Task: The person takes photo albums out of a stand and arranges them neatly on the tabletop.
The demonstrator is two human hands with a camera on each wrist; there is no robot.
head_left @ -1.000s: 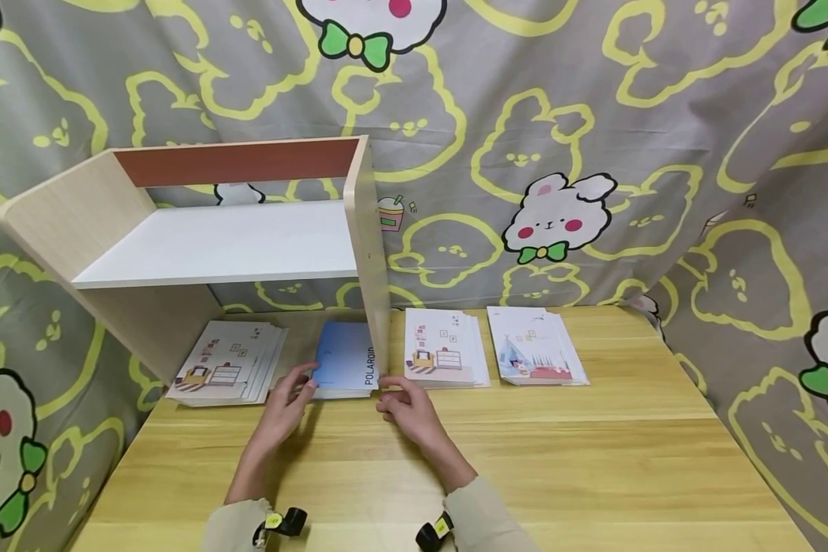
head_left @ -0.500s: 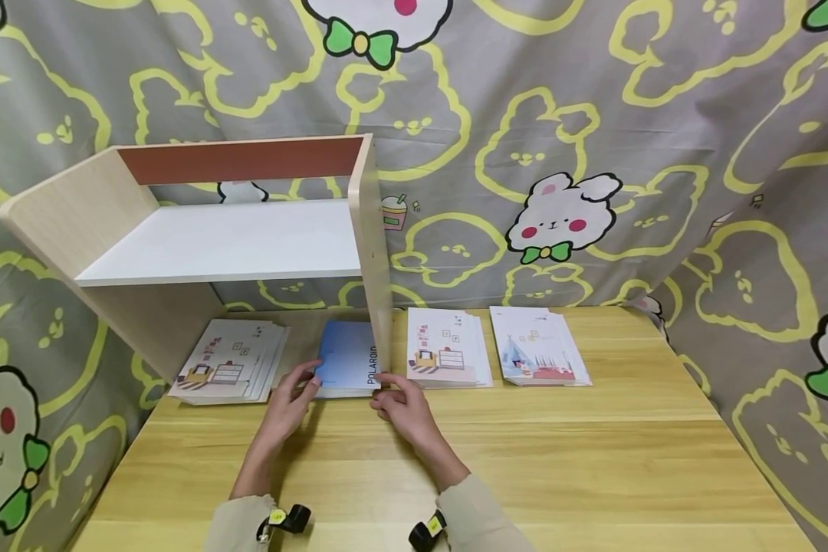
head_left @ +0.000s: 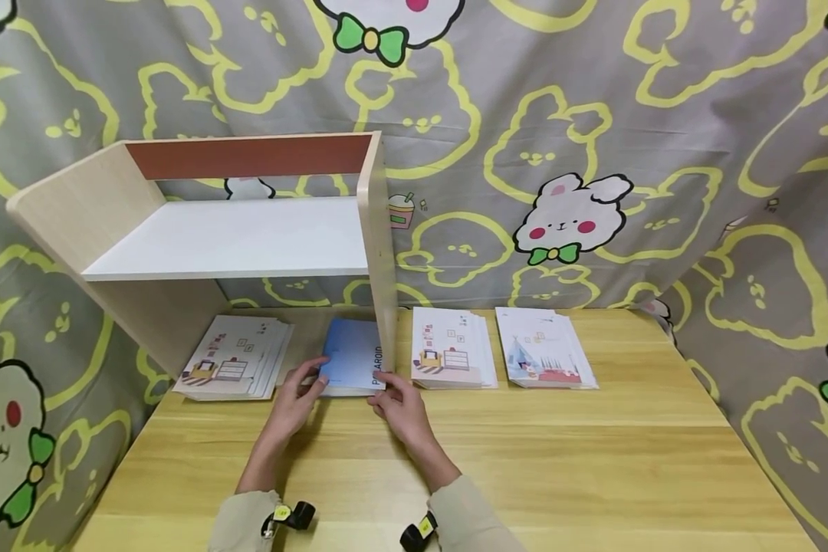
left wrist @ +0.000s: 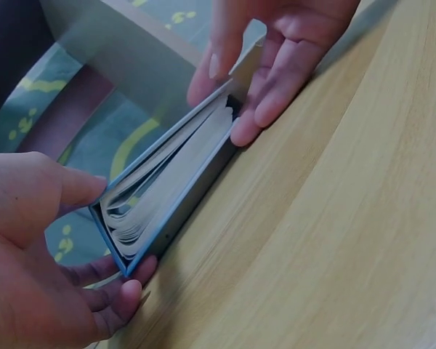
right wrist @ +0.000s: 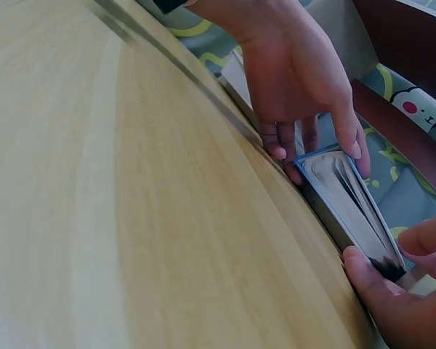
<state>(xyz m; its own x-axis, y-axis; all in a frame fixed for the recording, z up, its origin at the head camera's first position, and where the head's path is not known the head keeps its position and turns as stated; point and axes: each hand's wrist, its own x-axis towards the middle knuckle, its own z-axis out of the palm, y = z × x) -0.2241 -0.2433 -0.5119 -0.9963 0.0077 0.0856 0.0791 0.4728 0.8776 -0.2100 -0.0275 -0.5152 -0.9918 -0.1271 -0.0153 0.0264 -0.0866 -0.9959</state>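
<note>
A blue photo album (head_left: 350,353) with POLAROID on its cover lies at the right end of the shelf's lower compartment, against the side panel. My left hand (head_left: 295,399) grips its left front corner; in the left wrist view, the thumb of that hand (left wrist: 36,240) is on the cover and the fingers curl below. My right hand (head_left: 407,410) pinches the right front corner and covers part of the lettering. Between the covers, the page edges of the album (right wrist: 349,200) show in the right wrist view, slightly fanned.
The wooden shelf unit (head_left: 228,238) has a white upper board. Inside it, a stack of illustrated booklets (head_left: 234,356) lies left of the album. Two more booklet stacks, one near (head_left: 451,349) and one farther right (head_left: 545,349), lie on the wooden table (head_left: 579,460). A patterned curtain (head_left: 455,100) hangs behind.
My right hand has shifted slightly left, from beside the album onto its front right corner. The left hand stays at the left corner. The head view has drifted a little.
</note>
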